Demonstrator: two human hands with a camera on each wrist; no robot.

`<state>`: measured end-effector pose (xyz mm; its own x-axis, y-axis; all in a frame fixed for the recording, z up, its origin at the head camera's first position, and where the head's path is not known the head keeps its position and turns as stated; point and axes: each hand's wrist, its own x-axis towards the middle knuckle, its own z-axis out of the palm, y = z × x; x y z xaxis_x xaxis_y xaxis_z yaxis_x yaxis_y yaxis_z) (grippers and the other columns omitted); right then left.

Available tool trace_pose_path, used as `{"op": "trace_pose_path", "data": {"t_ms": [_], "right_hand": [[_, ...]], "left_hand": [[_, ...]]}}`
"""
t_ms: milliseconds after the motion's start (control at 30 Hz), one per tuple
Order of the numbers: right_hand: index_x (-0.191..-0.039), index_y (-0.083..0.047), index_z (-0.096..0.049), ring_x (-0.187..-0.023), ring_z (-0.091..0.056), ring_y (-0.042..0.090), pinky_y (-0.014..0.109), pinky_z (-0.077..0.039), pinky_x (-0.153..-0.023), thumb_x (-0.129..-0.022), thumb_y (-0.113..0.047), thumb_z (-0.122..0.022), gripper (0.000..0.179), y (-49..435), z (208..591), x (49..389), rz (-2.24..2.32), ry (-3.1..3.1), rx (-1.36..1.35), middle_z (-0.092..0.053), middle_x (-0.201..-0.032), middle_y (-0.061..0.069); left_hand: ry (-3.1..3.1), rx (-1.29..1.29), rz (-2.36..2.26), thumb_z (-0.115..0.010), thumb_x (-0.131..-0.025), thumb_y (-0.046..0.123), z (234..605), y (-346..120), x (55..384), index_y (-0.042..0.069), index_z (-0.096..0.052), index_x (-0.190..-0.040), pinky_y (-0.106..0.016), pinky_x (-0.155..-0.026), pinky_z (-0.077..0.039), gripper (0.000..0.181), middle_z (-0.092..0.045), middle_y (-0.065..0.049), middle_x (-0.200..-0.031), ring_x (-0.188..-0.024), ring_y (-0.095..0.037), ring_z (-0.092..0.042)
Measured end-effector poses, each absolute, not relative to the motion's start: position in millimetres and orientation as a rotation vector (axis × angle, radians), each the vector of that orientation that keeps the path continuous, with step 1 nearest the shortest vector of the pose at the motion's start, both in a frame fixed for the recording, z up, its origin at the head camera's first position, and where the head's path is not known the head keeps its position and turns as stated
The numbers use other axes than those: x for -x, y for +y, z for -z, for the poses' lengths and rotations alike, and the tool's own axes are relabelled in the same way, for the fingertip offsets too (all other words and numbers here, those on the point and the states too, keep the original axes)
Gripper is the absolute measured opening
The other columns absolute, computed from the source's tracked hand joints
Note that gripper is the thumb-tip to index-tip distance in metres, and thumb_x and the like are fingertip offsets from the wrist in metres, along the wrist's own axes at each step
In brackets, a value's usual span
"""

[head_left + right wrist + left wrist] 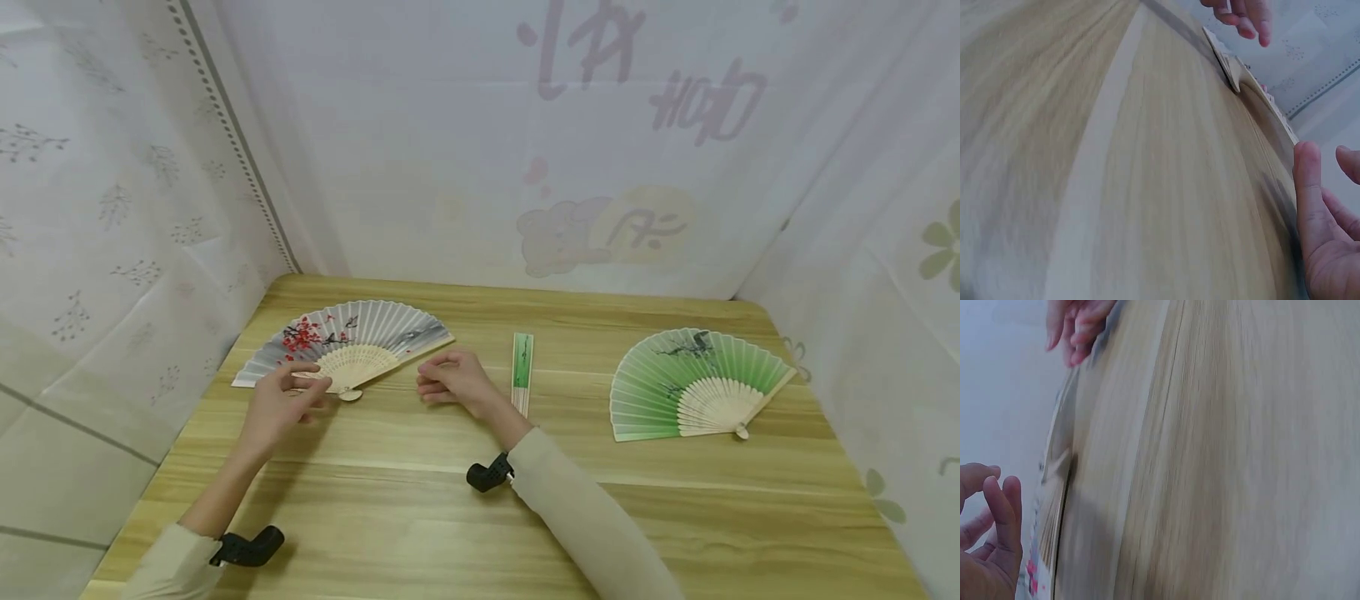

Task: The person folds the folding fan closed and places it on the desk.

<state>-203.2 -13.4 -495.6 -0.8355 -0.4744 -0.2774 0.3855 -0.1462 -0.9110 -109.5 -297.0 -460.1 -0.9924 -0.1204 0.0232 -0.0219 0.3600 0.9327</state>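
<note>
A grey-and-white folding fan point(378, 333) with red blossoms lies spread out at the back left, its pale ribs meeting at a pivot toward the front. My left hand point(281, 406) hovers over its lower left part, thumb and fingers apart and loosely bent. Just off the fan's right end is my right hand point(467, 386), empty as well. In the right wrist view, a gap shows between that hand's thumb and fingers point(1307, 169). The left wrist view catches the fan edge-on point(1055, 515), beside the left hand's fingers.
A folded green fan point(522, 364) lies upright in view to the right of the right hand. Farther right, a green folding fan point(648, 387) is spread open. All lie on a wood-grain table point(420, 533), with printed cloth point(420, 167) hanging behind and at the sides.
</note>
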Motion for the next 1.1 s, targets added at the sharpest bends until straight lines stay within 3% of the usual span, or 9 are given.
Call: {"op": "trace_pose_path", "data": {"t_ms": [267,433,800,1000,1100], "right_hand": [[-0.11,0.007,-0.061,-0.075,-0.073,0.024,0.036,-0.06,-0.074,-0.098,-0.002,-0.068,0.017,-30.0,499.3,197.1,2.101,1.437,0.027,-0.071,-0.095,0.025],[-0.107,0.006,-0.066,-0.074,-0.073,0.024,0.034,-0.061,-0.072,-0.098,-0.001,-0.067,0.011,-39.5,499.4,191.7,2.141,1.408,-0.002,-0.071,-0.095,0.025],[-0.109,0.005,-0.063,-0.071,-0.073,0.022,0.031,-0.061,-0.066,-0.094,0.001,-0.072,0.019,-67.2,501.8,178.7,2.25,1.416,-0.121,-0.071,-0.1,0.027],[-0.117,0.01,-0.056,-0.067,-0.072,0.022,0.03,-0.06,-0.061,-0.091,0.001,-0.076,0.034,-82.1,500.9,172.2,2.324,1.399,-0.186,-0.07,-0.099,0.029],[-0.114,0.01,-0.057,-0.066,-0.072,0.023,0.029,-0.06,-0.058,-0.09,0.001,-0.077,0.033,-89.9,500.5,170.5,2.337,1.415,-0.221,-0.071,-0.094,0.028]], "left_hand": [[-2.554,-0.316,1.642,-0.071,-0.099,0.02,462.4,-337.3,104.8,-0.011,-0.045,-0.138,-0.031,-0.057,-0.059,0.057,-0.075,-0.006,-0.092,-0.07,-0.014,-0.072],[-2.569,-0.426,1.557,-0.071,-0.098,0.025,464.3,-358.5,97.4,-0.014,-0.037,-0.143,-0.029,-0.056,-0.059,0.068,-0.072,0.001,-0.088,-0.066,-0.012,-0.07],[-2.611,-0.588,1.404,-0.078,-0.093,0.023,469.8,-375.1,93.5,-0.019,-0.038,-0.137,-0.027,-0.053,-0.058,0.073,-0.068,-0.021,-0.1,-0.06,-0.008,-0.067],[-2.652,-0.616,1.33,-0.078,-0.093,0.027,470.5,-376.6,95.5,-0.019,-0.041,-0.135,-0.026,-0.051,-0.056,0.072,-0.065,-0.024,-0.102,-0.057,-0.008,-0.066],[-2.678,-0.618,1.277,-0.078,-0.092,0.031,469.4,-376.6,96.6,-0.019,-0.043,-0.135,-0.026,-0.049,-0.054,0.074,-0.066,-0.023,-0.101,-0.055,-0.009,-0.066]]}}
